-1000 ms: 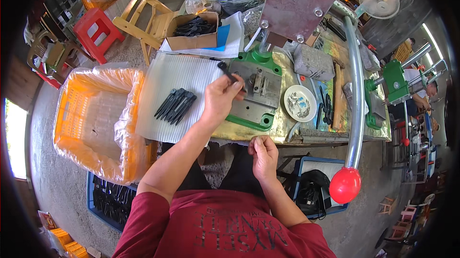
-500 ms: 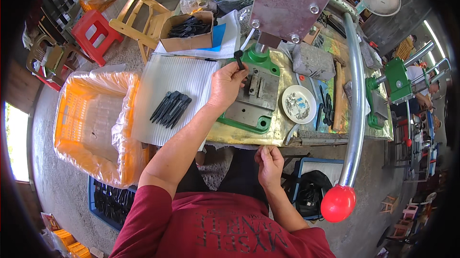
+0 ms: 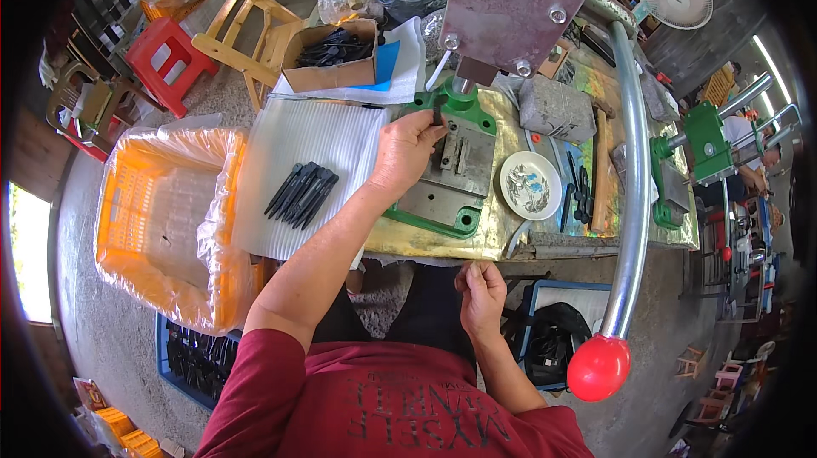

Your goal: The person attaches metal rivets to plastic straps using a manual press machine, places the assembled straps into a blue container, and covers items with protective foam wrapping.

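Pinching a black part (image 3: 438, 115) between thumb and fingers, the left hand (image 3: 406, 151) hangs over the left side of the bed (image 3: 477, 167) of the press (image 3: 521, 11), just beside the jig (image 3: 460, 154). In this head view only a short dark end of the part shows at the fingertips; the fingers hide the rest, and whether it touches the bed cannot be told. The right hand (image 3: 482, 300) is near the front edge of the worktop (image 3: 492, 241), fingers curled in and thumb against them; nothing shows in its grip, though something small could be hidden there.

Left of the press, a pile (image 3: 302, 194) of slim black parts lies side by side on a foam sheet (image 3: 345, 134). If the held part is like these, it is probably light and stiff, narrow enough for a fingertip pinch, smooth and perhaps a little slippery; breakage seems unlikely. The best hold would likely be along its flat sides near one end, leaving the other end free and the fingers off the jig.

A box (image 3: 328, 77) of black pieces sits beyond the sheet, and a lined crate (image 3: 115, 228) stands to its left. Right of the bed are a dish (image 3: 555, 190) of small scraps and the lever (image 3: 631, 173) with its red knob (image 3: 599, 369).
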A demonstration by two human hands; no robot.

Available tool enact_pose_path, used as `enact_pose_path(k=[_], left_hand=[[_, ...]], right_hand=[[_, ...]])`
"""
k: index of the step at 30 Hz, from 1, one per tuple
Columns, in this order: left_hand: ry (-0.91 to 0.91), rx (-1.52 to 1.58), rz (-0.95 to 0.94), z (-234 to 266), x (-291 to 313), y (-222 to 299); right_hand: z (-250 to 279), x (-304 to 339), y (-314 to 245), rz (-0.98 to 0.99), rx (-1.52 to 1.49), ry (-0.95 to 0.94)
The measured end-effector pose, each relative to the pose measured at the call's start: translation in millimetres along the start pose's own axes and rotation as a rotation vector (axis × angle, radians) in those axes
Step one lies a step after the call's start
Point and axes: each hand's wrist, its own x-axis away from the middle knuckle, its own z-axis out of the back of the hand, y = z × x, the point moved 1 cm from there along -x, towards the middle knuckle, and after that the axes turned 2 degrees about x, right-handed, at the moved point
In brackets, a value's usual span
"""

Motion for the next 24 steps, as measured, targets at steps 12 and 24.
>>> enact_pose_path(k=[12, 24], left_hand=[[-0.072, -0.177, -0.262, 6, -2, 11], [-0.115, -0.112, -0.242, 6, -5, 13]], right_hand=[[6, -16, -102, 0.732, 0.255, 0.004], [-60, 29, -191, 1.185, 0.777, -0.277]])
